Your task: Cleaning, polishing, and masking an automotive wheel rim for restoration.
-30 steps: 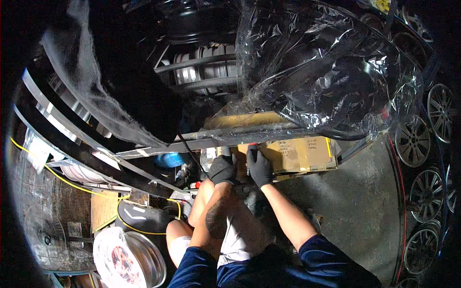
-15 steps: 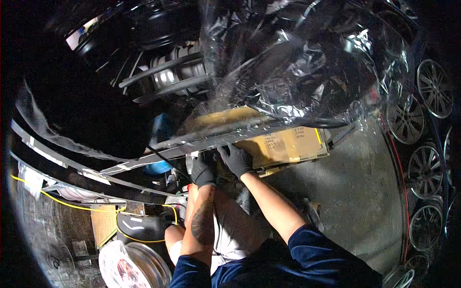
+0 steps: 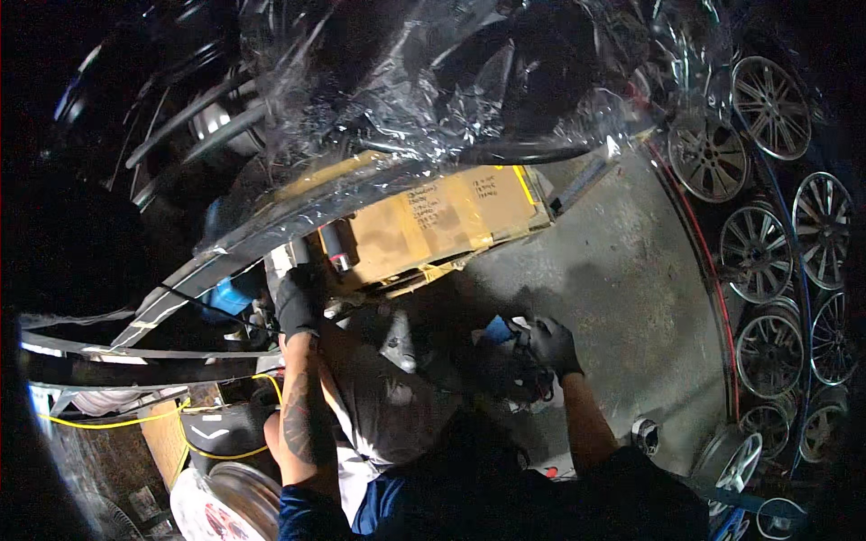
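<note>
Noted left hand (image 3: 299, 302) at a pale object (image 3: 279, 263) near the metal rail (image 3: 221, 255), apparently for steadiness; right hand (image 3: 553, 345) beside a dark bundle (image 3: 516, 359), likely low to match it; cannot tell finger closure on either; dark cylinder (image 3: 332, 241) atop cardboard box (image 3: 442, 221), presumably for easy reach

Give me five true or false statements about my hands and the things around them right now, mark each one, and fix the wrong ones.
1. The left hand wears a dark glove. True.
2. The right hand is pressed flat on the cardboard box. False: it is apart from the box, lower in the picture.
3. The cardboard box has handwriting on it. True.
4. The clear plastic sheeting is along the bottom edge of the picture. False: it is across the top.
5. Several silver wheels are at the right side. True.
</note>
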Motion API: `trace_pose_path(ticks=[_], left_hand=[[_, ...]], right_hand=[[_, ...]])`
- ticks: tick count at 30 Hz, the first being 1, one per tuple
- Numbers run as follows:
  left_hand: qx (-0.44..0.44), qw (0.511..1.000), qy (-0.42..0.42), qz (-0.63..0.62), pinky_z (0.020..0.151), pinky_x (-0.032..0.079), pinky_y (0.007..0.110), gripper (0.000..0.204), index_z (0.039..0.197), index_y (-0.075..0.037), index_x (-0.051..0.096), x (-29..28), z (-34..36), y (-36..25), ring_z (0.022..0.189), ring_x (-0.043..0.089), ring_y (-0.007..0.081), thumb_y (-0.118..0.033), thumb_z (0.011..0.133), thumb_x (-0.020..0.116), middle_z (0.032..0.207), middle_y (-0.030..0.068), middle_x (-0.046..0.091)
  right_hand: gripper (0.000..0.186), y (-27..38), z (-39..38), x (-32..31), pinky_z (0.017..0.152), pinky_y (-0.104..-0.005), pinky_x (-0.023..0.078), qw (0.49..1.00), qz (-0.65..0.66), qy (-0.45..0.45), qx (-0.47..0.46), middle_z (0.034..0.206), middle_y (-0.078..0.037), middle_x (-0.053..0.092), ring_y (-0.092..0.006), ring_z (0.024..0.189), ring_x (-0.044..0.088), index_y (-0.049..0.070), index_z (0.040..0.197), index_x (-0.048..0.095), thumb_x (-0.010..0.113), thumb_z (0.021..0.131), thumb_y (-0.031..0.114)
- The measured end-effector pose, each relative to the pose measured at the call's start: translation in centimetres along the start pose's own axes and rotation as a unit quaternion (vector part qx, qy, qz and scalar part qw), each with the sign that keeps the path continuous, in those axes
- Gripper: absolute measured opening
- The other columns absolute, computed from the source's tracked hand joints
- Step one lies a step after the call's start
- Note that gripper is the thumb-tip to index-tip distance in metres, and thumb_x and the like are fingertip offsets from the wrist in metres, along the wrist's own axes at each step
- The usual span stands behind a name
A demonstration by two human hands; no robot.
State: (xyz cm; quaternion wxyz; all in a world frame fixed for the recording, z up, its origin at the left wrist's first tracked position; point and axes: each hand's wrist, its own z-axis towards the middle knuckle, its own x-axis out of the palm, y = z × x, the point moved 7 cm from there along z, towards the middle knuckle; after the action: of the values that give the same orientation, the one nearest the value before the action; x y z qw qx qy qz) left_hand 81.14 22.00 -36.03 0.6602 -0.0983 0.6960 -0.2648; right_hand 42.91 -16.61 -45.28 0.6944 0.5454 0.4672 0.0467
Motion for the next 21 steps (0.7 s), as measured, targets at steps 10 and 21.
trace_pose_path(ticks=[10,21], left_hand=[[-0.005,0.987,-0.161,-0.013,0.078,0.053,0.052,0.052,0.128,-0.005,0.063,-0.6,-1.3,5.4,0.093,0.069,0.0438,-0.045,0.096,0.058,0.095,0.0257,0.072],[0.123,0.977,-0.143,-0.098,0.077,0.052,0.043,0.031,0.119,-0.007,0.068,-1.9,-8.6,-1.1,0.085,0.065,0.0362,-0.016,0.090,0.071,0.094,0.0188,0.068]], right_hand=[[0.051,-0.8,-5.4,3.1,0.092,-0.0506,0.049,0.938,-0.296,-0.012,-0.180,0.124,-0.025,0.063,-0.0416,0.115,0.060,0.007,0.126,0.063,0.066,0.090,0.042],[0.060,9.1,-7.0,6.1,0.086,-0.0510,0.048,0.909,-0.352,-0.021,-0.221,0.114,-0.019,0.062,-0.0401,0.103,0.062,0.003,0.130,0.056,0.073,0.079,0.029]])
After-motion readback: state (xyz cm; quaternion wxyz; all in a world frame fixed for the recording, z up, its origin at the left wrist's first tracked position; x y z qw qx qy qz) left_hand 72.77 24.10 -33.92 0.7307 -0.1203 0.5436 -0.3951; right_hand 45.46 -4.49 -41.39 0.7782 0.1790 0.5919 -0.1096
